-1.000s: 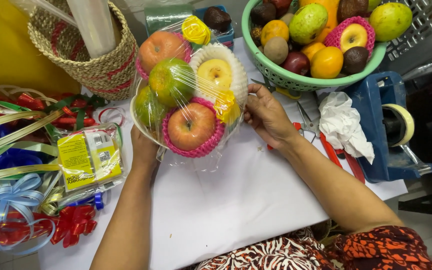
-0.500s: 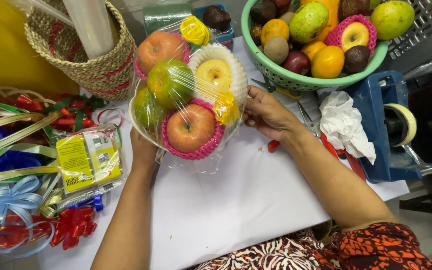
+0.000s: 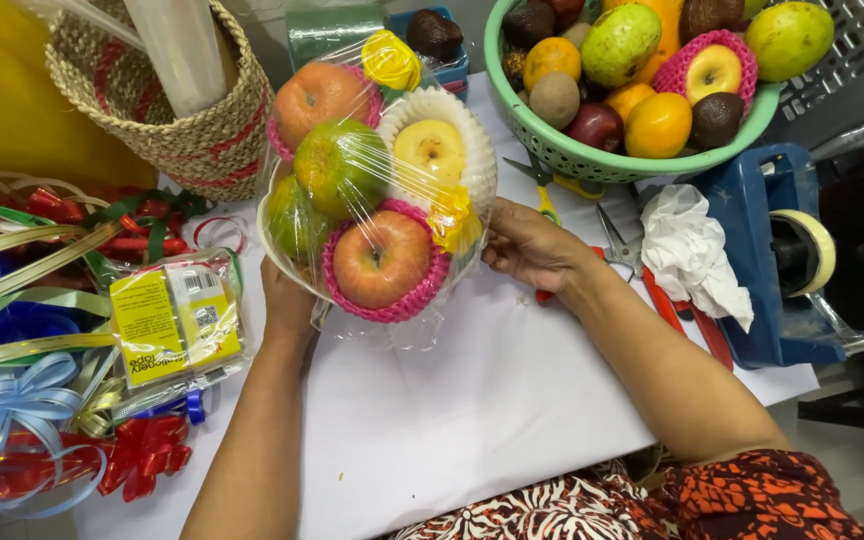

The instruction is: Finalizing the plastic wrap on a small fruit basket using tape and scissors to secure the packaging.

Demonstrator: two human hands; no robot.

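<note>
Wrapping step: left hand (image 3: 287,300) and right hand (image 3: 530,245), fingers closed on the film-wrapped fruit bundle (image 3: 377,190) above the desk (image 3: 472,400); film edges likely need tightening next

Wrapped fruit bundle (image 3: 377,190) between basket (image 3: 167,110) and colander (image 3: 602,150).
</note>
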